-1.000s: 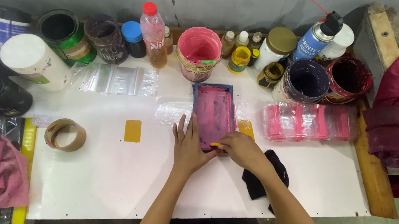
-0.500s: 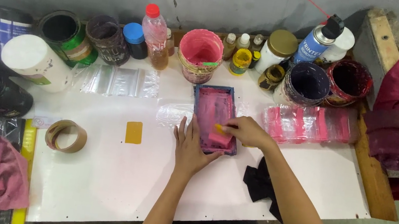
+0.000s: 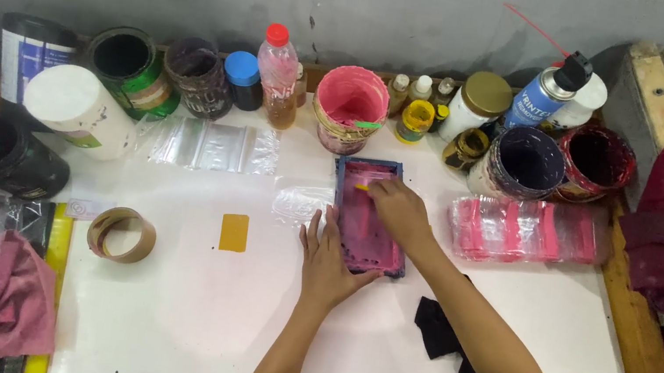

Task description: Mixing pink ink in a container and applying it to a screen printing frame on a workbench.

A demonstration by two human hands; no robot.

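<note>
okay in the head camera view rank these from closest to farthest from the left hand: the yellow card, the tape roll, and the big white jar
1. Yellow card, just left of the left hand on the table.
2. Tape roll, farther left, near the table's left edge.
3. Big white jar, far left and toward the back.

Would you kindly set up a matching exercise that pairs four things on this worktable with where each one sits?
Things:
1. tape roll
2. spray can
3. black cloth
4. pink screen frame

Places:
A. under the right forearm, near the front edge
B. back right, among the ink pots
C. left side of the white tabletop
D. centre, under the left hand and right hand

Pairs: 1-C, 2-B, 3-A, 4-D
</note>
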